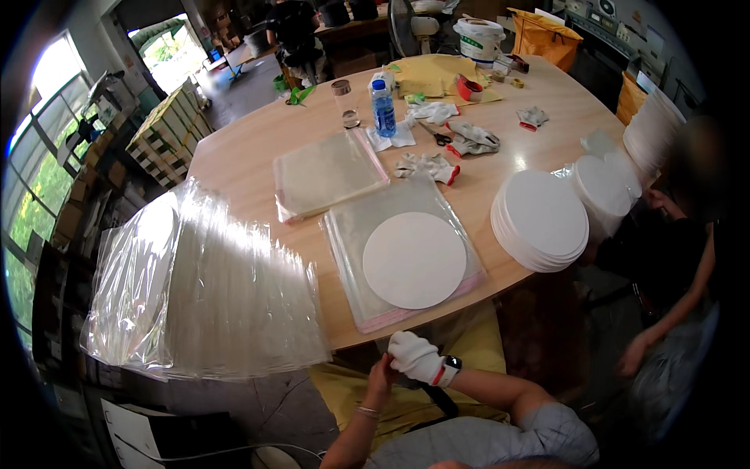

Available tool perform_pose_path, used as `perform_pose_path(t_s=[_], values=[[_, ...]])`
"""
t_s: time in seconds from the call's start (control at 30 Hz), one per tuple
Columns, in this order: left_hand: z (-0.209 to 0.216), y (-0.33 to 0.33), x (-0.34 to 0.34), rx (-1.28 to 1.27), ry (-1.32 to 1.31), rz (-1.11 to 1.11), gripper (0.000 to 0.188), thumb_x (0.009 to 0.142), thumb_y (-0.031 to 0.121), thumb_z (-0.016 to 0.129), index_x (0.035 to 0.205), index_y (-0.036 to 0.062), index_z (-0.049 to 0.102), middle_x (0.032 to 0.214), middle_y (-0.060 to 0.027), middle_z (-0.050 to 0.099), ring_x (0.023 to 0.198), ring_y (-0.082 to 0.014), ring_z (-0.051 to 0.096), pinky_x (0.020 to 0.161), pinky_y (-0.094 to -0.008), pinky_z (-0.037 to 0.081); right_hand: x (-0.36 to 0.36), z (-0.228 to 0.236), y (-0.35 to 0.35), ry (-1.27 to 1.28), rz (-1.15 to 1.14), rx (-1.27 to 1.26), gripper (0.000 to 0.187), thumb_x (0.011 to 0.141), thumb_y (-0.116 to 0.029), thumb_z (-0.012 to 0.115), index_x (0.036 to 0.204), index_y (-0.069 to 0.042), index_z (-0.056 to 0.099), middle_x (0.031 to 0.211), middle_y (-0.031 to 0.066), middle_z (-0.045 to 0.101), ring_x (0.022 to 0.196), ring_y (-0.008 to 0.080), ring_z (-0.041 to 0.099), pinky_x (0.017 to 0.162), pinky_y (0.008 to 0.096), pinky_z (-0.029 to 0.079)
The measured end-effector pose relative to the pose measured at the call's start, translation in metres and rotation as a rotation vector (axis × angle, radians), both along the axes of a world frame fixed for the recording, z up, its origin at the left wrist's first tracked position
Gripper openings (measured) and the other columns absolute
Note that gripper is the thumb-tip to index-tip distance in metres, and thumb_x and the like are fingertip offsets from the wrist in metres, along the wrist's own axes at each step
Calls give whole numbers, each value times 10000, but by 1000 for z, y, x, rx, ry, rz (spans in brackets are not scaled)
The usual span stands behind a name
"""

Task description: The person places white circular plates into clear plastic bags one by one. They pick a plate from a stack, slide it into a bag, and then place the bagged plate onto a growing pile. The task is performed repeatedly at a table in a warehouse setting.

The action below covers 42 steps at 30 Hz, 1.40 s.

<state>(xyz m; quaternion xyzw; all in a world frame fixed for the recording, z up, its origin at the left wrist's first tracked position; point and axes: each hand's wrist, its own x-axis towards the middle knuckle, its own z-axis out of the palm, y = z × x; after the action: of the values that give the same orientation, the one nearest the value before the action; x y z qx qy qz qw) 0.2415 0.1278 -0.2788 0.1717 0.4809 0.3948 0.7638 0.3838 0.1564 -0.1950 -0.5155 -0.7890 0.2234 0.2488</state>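
My right hand [416,359], in a white knitted glove with a watch at its wrist, is curled just off the table's near edge. Against it is my bare left hand [380,380], its fingers closed beside the glove; whatever lies between them is hidden. In front of both hands, a white round disc [414,260] lies flat on a stack of clear plastic bags [348,266] with a pink edge strip. To the left, a fanned pile of clear bags [242,305] reaches the table edge, a white disc [152,258] showing inside one. Stacked white discs [544,213] stand at the right.
Farther back on the table [258,129] are another bag stack [332,170], a blue-capped bottle [383,109], a clear cup [345,104], scissors [436,134], loose gloves [473,139], red tape [469,88] and a bucket [478,41]. A person [664,258] sits at the right.
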Motion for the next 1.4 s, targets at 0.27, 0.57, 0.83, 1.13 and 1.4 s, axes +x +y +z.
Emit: perform_pose_path(t_s=[0.27,0.57,0.83,1.13,1.4], values=[[0,9,-6,-18,-11,102,320,911,259,378,948,14,580,1031,-148,624,876,-269,634,745,-376,512,174,63,-2,242,-332,-312,202,912,-204,442,779,-59,487,770,31,567,740,143,562,676,271,490],[25,11,-11,33,159,-64,385,954,300,361,747,34,547,980,-159,639,850,-276,650,624,-346,521,401,-123,-203,-467,-854,-725,591,812,-319,547,1330,-75,398,1360,161,393,1215,300,414,1028,395,320],[28,14,-38,141,139,-58,373,937,345,438,718,52,508,906,-149,632,773,-263,626,628,-347,496,228,-20,21,-165,46,650,367,646,-109,657,1003,-102,572,1103,72,554,1027,267,524,892,479,413],[66,46,-28,1453,1695,-374,210,746,91,669,951,71,630,1028,-108,595,976,-242,510,817,-369,406,238,-6,51,15,324,445,184,643,-58,654,822,-61,608,770,52,627,723,239,600,720,321,492],[49,65,-30,1348,1003,-335,104,845,152,592,834,71,657,795,-83,649,742,-261,599,746,-371,426,239,2,27,99,52,-76,156,748,-204,613,721,-50,629,713,108,631,705,257,625,620,324,501]])
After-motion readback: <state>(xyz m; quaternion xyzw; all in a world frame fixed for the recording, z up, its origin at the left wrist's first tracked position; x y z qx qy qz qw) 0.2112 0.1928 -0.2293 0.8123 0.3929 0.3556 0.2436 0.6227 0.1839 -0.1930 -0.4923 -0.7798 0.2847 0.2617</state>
